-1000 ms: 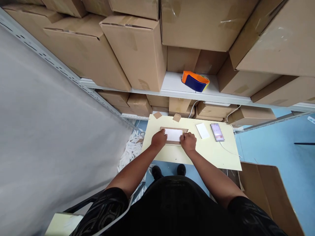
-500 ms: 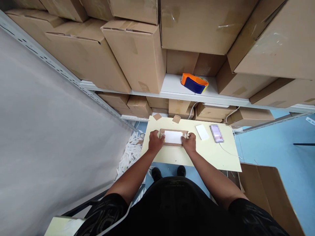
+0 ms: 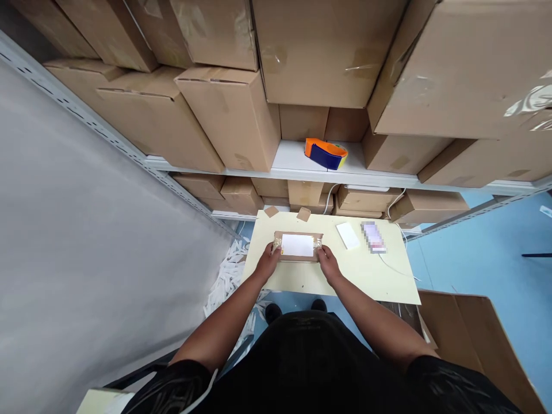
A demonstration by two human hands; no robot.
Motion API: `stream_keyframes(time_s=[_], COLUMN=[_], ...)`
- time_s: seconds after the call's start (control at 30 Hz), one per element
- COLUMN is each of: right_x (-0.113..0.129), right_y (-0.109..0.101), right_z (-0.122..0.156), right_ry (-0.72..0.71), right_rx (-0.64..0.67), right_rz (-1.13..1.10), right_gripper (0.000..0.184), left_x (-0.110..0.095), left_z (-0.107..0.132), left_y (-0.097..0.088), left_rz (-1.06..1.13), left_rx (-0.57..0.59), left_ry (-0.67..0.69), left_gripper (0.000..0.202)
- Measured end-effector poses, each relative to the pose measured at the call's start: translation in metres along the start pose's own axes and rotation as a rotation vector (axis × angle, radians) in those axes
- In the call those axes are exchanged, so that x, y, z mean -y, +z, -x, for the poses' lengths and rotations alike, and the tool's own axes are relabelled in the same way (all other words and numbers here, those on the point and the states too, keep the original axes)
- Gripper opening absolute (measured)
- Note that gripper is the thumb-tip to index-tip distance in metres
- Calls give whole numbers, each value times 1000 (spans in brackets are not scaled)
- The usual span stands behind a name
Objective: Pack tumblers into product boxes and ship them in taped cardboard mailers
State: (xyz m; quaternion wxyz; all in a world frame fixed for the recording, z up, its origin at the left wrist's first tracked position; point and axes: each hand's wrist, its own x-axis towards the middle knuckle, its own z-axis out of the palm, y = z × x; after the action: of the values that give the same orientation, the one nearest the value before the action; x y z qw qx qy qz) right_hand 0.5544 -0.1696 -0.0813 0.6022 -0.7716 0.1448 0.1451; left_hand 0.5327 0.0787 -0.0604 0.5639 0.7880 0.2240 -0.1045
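1 flat brown packet [image 3: 297, 259] lies level over the left part of the pale table [image 3: 366, 282], its long side running across; whether it rests on the top or hangs just above, I can't tell. A white panel [image 3: 297, 245] covers its middle, and clear, shiny film [image 3: 318, 242] wraps the ends. It looks light and fairly stiff – cardboard, most likely – though the film may be slick, and pressing the middle could bend it. The 2 short ends seem the best places to hold, and that is where the grip is: the left hand [image 3: 266, 263] is closed on the left end, the right hand [image 3: 329, 264] on the right, thumbs uppermost.

Just behind lie 2 cardboard scraps [image 3: 304, 214]; to the right, a small white box [image 3: 347, 236] and a phone [image 3: 373, 237]. Beyond – shelves [image 3: 297, 156] stacked with brown cartons [image 3: 319, 54].
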Motion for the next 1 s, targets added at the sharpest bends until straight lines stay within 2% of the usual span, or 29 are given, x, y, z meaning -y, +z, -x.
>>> stream_keyframes(time_s=[0.23, 0.37, 0.5, 0.67, 0.87, 1.0], right_x=[29, 47, 57, 56, 49, 38], right_y=[-44, -76, -105, -133, -165, -193], right_z=[2, -2, -4, 5, 38, 69], right_ry=[-91, -118, -118, -140, -150, -114], right_rx=[56, -4, -129, -350, -593, -731], right_rz=[-32, -67, -121, -140, -183, -196], right_gripper=[54, 56, 58, 58, 60, 60], left_x=[-60, -97, -127, -152, -177, -196], left_z=[41, 48, 40, 20, 13, 19], left_y=[21, 38, 53, 76, 109, 143], left_rz=[-39, -26, -37, -82, -151, -184], left_rx=[-146, -136, -25, 161, 399, 540], left_ry=[65, 134, 210, 294, 376, 462], left_gripper=[52, 52, 55, 55, 54, 54])
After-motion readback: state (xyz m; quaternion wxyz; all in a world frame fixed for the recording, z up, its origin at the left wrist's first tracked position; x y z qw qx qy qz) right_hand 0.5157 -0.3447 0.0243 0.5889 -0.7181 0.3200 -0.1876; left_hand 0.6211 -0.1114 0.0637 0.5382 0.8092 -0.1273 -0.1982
